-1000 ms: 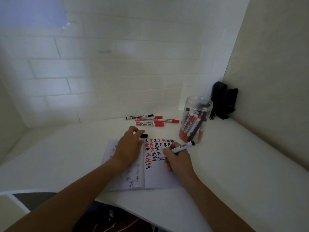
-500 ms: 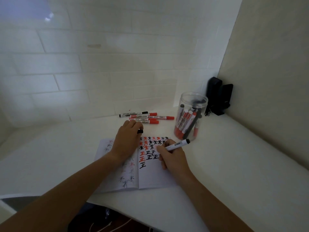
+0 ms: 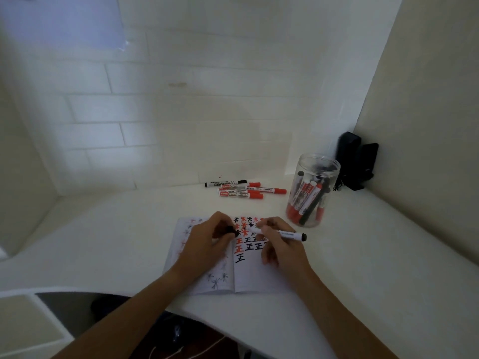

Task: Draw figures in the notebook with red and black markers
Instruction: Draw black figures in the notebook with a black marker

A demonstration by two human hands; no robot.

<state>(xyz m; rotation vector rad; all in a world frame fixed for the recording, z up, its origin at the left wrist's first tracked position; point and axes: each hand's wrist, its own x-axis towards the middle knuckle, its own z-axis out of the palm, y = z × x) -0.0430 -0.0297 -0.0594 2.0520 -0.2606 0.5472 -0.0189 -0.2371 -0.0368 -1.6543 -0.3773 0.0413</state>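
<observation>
An open notebook [image 3: 256, 277] lies on the white desk, its right page carrying red and black star shapes and 正 characters. My right hand [image 3: 281, 246] grips a black marker [image 3: 287, 234], lying almost level, its tip end pointing left toward my other hand. My left hand [image 3: 207, 242] rests on the left page and pinches the small black marker cap [image 3: 230, 230] close to that tip. The marker's tip itself is hidden among the drawings and fingers.
Several red and black markers [image 3: 242, 189] lie loose on the desk behind the notebook. A clear plastic jar [image 3: 312, 194] holding more markers stands at the right. A black device [image 3: 356, 161] sits in the back corner. White walls close in behind and right.
My right hand lifted the marker from its writing pose and turned it nearly level, tip toward the cap. My left hand's fingers curled up around the cap near the tip.
</observation>
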